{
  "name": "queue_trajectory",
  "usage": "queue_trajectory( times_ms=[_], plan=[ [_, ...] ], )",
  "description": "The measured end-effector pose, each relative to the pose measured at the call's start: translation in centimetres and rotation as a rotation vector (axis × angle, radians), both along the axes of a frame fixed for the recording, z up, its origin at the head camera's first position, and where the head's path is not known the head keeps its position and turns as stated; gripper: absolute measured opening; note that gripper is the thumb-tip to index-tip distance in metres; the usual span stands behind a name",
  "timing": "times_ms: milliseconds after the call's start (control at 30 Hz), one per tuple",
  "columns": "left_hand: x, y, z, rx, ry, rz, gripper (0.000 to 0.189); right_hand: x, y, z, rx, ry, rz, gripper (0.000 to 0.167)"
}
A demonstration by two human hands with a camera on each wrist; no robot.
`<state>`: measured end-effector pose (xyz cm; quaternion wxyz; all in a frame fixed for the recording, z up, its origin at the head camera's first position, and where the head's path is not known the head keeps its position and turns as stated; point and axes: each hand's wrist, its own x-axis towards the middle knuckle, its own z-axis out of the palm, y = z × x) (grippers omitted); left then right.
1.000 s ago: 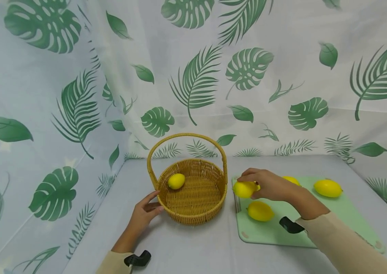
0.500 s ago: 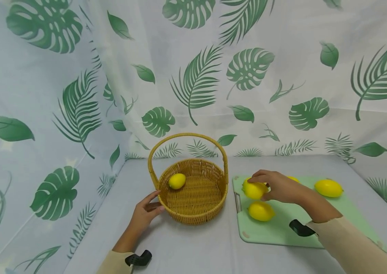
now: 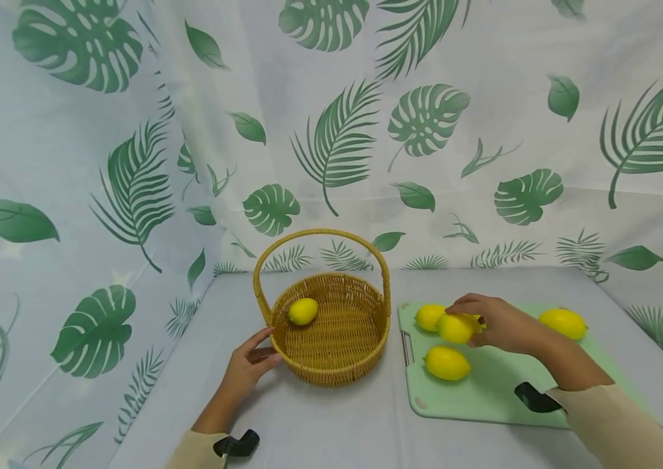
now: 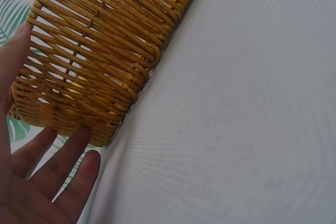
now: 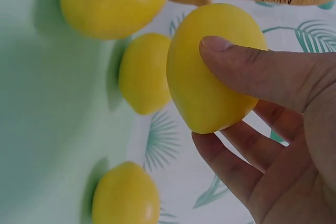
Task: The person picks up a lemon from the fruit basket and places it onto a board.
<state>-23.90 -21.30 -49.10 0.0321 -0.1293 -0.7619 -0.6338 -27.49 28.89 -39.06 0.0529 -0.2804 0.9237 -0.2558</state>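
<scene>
Right hand (image 3: 506,327): pinching held lemon (image 3: 456,328), thumb opposite fingers, raised clear of green board (image 3: 495,400).
Just changed: held lemon sits further right than a second ago; rear-left lemon (image 3: 428,317) now shows beside it.
Upshot: gap to wicker basket (image 3: 331,376) is wider, so I read no progress toward it (sideways shift only).
Basket contents: one basket lemon (image 3: 303,311), near left wall, unchanged.
Left hand (image 3: 245,366): fingers extended, touching basket's left side, same spot.
Also on board: front lemon (image 3: 447,363), right lemon (image 3: 564,323).
</scene>
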Motion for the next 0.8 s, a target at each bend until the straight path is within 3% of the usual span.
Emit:
queue_trajectory(
  times_ms=[267,533,800],
  plan=[
    [-1.5,-0.7,-2.7,-0.008,0.023,0.021,0.062,0.2,1.5,-0.3,0.013,0.007,-0.037,0.054],
    [-1.3,-0.6,-2.8,-0.016,0.03,0.029,0.061,0.6,2.6,-0.8,0.002,0.019,-0.039,0.054],
    [-1.4,-0.7,-2.4,-0.006,-0.013,0.017,0.063,0.8,3.3,-1.4,0.007,-0.001,-0.037,0.055]
  ],
)
